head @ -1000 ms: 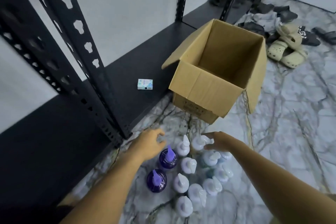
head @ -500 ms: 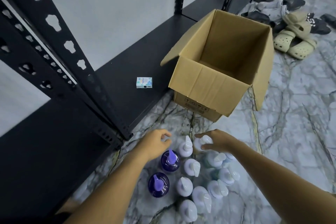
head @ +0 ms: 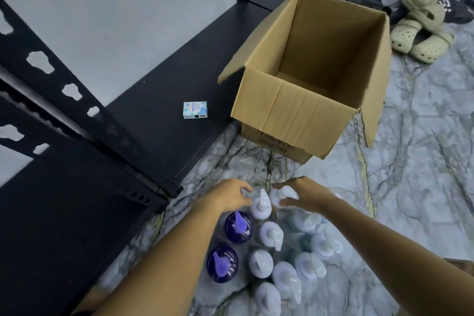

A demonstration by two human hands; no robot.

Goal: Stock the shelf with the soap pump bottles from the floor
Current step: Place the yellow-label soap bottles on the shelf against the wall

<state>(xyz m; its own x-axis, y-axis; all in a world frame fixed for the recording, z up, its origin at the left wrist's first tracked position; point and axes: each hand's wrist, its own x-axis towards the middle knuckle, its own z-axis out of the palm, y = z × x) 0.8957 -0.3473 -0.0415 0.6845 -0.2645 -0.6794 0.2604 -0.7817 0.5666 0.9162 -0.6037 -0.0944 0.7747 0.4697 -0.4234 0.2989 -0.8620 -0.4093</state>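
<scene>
Several soap pump bottles stand in a cluster on the marble floor (head: pixel 410 187): two purple ones (head: pixel 238 228) (head: pixel 222 264) on the left, the others white or pale (head: pixel 272 236). My right hand (head: pixel 305 194) grips the pump head of the farthest white bottle (head: pixel 283 195), with fingers above and thumb below. My left hand (head: pixel 230 195) hovers over the cluster's far left corner with loosely curled fingers, just left of another white bottle (head: pixel 260 206). I see nothing held in it. The black low shelf board (head: pixel 179 64) lies to the left.
An open, empty cardboard box (head: pixel 289 110) stands on the floor just beyond the bottles, against the shelf edge. A small blue-white carton (head: pixel 195 110) lies on the shelf board. Black perforated uprights (head: pixel 77 100) cross the left foreground. Sandals (head: pixel 420 36) and dark shoes lie far right.
Both hands have dropped a little closer to the bottles. The right hand's fingers have closed round the far white bottle's pump head. The camera has tilted down slightly.
</scene>
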